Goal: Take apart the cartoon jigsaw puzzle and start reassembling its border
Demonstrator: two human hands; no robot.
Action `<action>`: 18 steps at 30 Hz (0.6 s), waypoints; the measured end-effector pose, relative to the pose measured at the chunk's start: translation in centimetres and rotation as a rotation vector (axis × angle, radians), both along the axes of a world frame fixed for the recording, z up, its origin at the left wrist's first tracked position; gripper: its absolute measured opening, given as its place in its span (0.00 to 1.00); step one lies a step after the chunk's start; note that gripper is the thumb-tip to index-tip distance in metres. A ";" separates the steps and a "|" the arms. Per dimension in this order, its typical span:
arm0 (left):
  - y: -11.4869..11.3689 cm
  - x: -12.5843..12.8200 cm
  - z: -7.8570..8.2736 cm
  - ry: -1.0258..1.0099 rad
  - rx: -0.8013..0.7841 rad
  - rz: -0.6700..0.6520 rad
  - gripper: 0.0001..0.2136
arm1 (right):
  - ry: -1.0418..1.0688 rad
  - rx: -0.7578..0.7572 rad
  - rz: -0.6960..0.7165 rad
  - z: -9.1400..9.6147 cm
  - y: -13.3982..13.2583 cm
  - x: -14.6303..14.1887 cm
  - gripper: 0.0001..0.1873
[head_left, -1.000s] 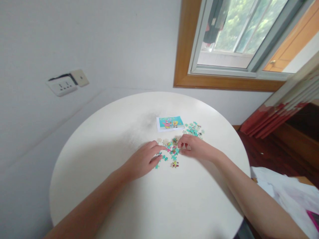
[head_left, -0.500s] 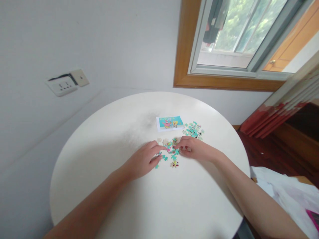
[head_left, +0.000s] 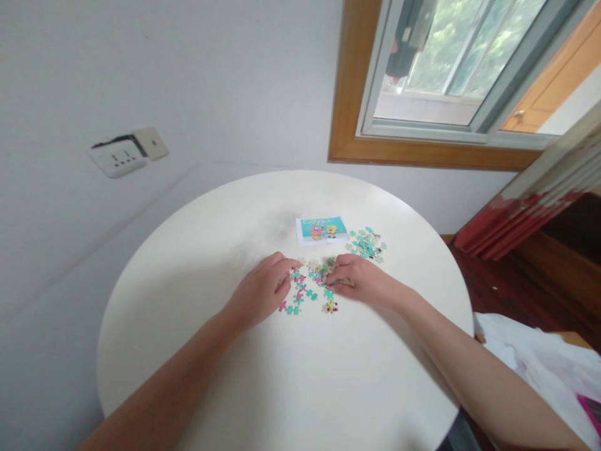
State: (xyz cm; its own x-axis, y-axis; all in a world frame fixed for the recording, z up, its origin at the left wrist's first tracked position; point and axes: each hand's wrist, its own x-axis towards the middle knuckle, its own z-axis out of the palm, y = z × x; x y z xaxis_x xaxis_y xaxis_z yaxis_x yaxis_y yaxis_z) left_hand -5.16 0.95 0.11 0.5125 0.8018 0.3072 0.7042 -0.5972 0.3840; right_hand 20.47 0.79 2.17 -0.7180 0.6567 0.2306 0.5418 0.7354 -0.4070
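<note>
Right-hand grip: the fingers of the right hand (head_left: 359, 275) were bent down over the puzzle pieces (head_left: 312, 294); whether a piece was grasped could not be told, the fingertips being partly hidden.
Left-hand grip: the left hand (head_left: 260, 288) was released, its thumb and forefinger parted beside pink and teal pieces (head_left: 299, 290); whether any was touched could not be told.
Pieces between the hands: these were spread over the table (head_left: 197, 250), nearer its far edge than its near one, some overlapping below the right fingers.
Yellow-patterned piece: a piece with yellow and dark red (head_left: 331, 307) was set apart, on the near-edge side of the spread.
Picture card: a card with pink and yellow cartoon figures (head_left: 322, 231) was laid flat beyond the hands, toward the far edge.
Loose pile: a mostly teal pile (head_left: 366, 244) was heaped just beside the card, on its right-edge side.
Wall: past the far edge, a socket (head_left: 123, 158) was mounted on the left and a window (head_left: 347, 94) was framed in wood on the right.
Beyond the right edge: a red-and-pale curtain (head_left: 488, 225) was hung, and white material (head_left: 526, 357) was bunched.
</note>
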 end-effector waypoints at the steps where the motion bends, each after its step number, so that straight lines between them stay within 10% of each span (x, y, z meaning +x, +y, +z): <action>1: 0.0 0.0 0.0 -0.003 0.001 -0.006 0.16 | 0.006 0.001 0.005 0.0 0.0 0.0 0.10; 18: 0.0 0.1 0.0 -0.026 0.016 -0.053 0.16 | 0.076 -0.026 -0.027 0.7 0.0 1.1 0.13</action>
